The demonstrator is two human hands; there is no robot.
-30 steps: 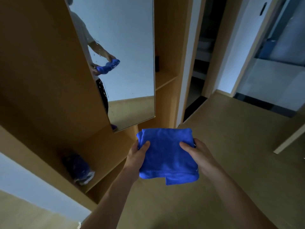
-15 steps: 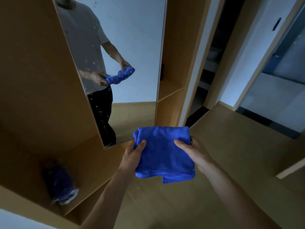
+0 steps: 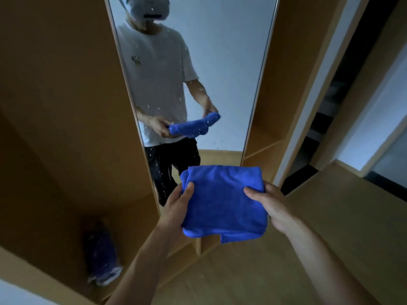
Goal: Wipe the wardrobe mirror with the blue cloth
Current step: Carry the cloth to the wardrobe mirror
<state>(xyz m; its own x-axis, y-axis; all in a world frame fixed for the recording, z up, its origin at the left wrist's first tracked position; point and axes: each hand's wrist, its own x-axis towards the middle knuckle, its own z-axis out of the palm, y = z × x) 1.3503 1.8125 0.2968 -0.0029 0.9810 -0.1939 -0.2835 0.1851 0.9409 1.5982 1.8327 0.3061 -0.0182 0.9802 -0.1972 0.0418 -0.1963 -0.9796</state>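
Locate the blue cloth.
The blue cloth is lower centre in the head view, folded and held between the left hand and right hand, in front of the mirror.

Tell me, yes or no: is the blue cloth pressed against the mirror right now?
No, the left hand and right hand hold the folded blue cloth short of the mirror.

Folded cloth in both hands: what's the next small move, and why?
Probably raise the blue cloth, gripped by the left hand and right hand, onto the mirror: it hangs short of the glass, whose lower part is speckled with droplets.
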